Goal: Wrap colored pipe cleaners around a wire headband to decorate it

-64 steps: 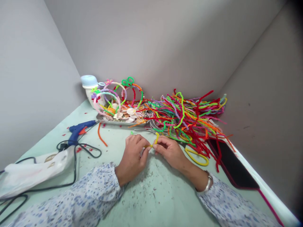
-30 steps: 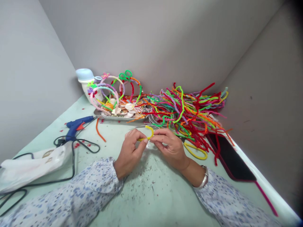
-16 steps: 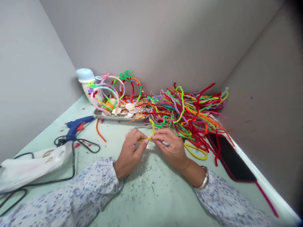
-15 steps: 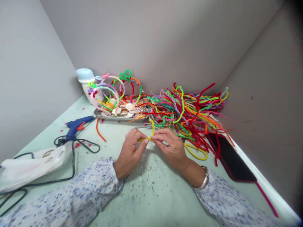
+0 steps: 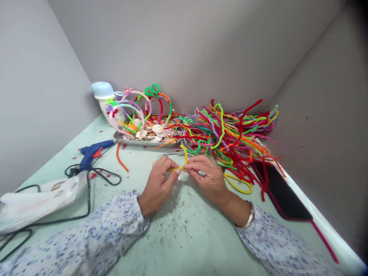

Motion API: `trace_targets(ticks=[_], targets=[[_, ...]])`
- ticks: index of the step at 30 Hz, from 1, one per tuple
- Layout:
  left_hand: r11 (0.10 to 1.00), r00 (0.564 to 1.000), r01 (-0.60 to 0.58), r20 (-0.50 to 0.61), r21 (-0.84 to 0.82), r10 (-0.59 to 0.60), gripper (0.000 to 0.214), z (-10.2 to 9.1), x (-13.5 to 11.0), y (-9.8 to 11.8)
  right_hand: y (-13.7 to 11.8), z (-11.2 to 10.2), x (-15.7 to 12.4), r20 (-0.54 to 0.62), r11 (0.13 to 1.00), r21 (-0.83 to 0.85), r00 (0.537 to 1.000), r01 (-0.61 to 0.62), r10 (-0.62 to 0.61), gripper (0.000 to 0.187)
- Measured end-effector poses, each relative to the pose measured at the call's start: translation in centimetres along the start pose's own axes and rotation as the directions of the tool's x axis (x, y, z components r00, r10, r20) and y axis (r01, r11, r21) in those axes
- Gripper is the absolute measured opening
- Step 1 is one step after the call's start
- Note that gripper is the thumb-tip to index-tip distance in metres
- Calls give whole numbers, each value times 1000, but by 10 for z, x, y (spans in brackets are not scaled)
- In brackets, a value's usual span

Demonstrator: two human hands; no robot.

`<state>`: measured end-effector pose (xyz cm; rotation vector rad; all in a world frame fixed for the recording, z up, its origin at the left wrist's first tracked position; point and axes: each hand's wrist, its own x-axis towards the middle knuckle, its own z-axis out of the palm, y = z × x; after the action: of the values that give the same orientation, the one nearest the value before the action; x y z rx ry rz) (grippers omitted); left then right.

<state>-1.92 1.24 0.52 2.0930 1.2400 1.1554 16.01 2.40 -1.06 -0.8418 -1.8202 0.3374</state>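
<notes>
Between my two hands is a yellow pipe cleaner [image 5: 185, 153], one end of it standing up above the fingertips. My left hand [image 5: 161, 182] pinches it from the left between thumb and fingers. From the right, my right hand [image 5: 208, 180] closes its thumb and fingertips on the same pipe cleaner, close to the left thumb. Part of the yellow length is hidden behind the fingers. To the right of my right hand lies a yellow loop [image 5: 238, 183] of the same fuzzy stuff.
A metal tray [image 5: 143, 143] of shells carries several fuzzy hoops. Many coloured pipe cleaners [image 5: 230, 130] are heaped to its right. A blue glue gun [image 5: 94, 151], its black cord and a white plastic bag [image 5: 43, 203] lie left. A white bottle [image 5: 107, 105] stands behind; a black tablet-like slab [image 5: 284, 195] lies right.
Both hands stay almost in place with the yellow pipe cleaner pinched between them. Its upright end leans very slightly further left. Nothing else has visibly moved.
</notes>
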Motion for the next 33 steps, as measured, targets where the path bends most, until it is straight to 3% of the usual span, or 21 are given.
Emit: trace_targets(ticks=[12,33], targets=[[999,1000,7,2,-32,-7,15,0,0,0,0,1,1,-54,999,-11,997,47,-48,12],[999,999,-35,-13,7,35,14,1,0,0,-3,0,0,-32,994,-79,996,80,-83,14]])
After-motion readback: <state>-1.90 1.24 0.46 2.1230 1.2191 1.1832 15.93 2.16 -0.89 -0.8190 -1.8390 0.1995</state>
